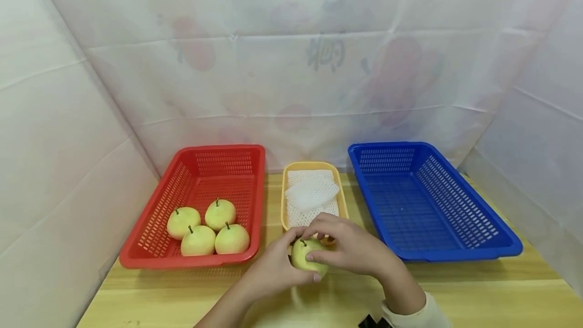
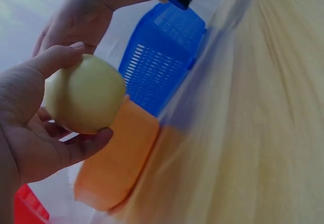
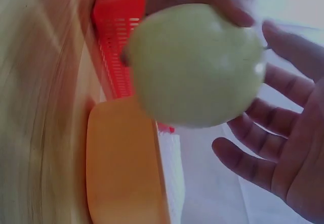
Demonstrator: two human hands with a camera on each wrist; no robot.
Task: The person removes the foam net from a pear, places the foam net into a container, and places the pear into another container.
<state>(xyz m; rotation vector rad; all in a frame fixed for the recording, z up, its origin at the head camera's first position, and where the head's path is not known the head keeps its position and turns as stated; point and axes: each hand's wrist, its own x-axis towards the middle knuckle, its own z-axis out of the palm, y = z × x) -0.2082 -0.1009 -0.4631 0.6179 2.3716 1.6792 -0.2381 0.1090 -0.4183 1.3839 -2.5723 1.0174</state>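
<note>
A round yellow-green pear (image 1: 306, 254) with a short dark stem is held above the front of the table. My left hand (image 1: 273, 270) grips it from the left, its thumb along the near side; in the left wrist view the fingers curve beneath the pear (image 2: 86, 95). At the pear's right side is my right hand (image 1: 352, 247), thumb and fingertips close by the stem. The right wrist view shows this right hand (image 3: 288, 118) with loosely bent, spread fingers at the pear's edge. White foam net sleeves (image 1: 311, 191) lie just behind both hands in a small yellow-orange basket (image 1: 342, 201).
On the left stands a red basket (image 1: 258, 191) with several pears (image 1: 220, 214) at its near end. A blue basket (image 1: 396, 211) is on the right. White cloth (image 1: 291, 80) walls off the wooden table (image 1: 455, 292) at the back and sides.
</note>
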